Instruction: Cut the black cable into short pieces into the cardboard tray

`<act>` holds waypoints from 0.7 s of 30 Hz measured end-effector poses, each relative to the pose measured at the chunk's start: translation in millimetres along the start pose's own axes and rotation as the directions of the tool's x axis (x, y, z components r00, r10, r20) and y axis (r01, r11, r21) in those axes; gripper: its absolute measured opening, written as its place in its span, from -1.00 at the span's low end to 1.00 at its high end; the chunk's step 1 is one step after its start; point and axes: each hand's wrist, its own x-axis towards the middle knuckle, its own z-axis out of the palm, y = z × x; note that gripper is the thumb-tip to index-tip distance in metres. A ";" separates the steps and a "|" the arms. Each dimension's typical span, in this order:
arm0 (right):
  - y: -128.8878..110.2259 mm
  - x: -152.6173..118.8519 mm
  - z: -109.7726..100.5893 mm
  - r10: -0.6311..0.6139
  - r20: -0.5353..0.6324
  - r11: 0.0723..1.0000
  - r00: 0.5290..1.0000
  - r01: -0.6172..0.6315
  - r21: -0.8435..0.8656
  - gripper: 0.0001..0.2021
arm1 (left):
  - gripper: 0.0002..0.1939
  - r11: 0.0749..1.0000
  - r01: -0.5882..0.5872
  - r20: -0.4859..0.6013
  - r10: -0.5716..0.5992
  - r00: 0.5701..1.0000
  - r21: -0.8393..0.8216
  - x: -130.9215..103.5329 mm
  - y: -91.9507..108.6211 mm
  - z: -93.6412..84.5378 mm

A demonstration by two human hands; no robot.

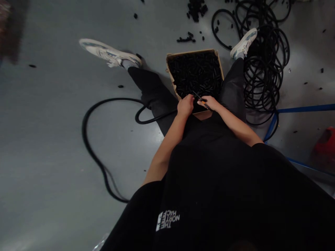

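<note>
My left hand (186, 105) is closed around a black rubber hose (157, 118), which trails away to the left and loops across the floor. In my right hand (210, 103) is a pair of scissors (203, 102) with some orange at the handle, fingers wrapped round it. Its thin blade points up and left, close to my left hand. Both hands are over the near edge of a cardboard box (172, 78) between my legs. Short black hose pieces (195, 71) fill the box. The hose's end by my fingers is too dark to make out.
A tangled heap of black hose (263, 76) lies on the right, beside my shoe (244, 43). Loose cut pieces (196, 9) are scattered over the grey floor (52, 122). A blue frame (306, 108) and a red object (324, 146) stand at the right.
</note>
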 end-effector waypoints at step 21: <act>4.5 -1.7 11.3 0.095 0.115 0.975 0.989 -0.116 0.187 -0.66 | -0.64 0.984 0.053 -0.117 -0.073 0.990 -0.169 -1.3 -1.6 -3.4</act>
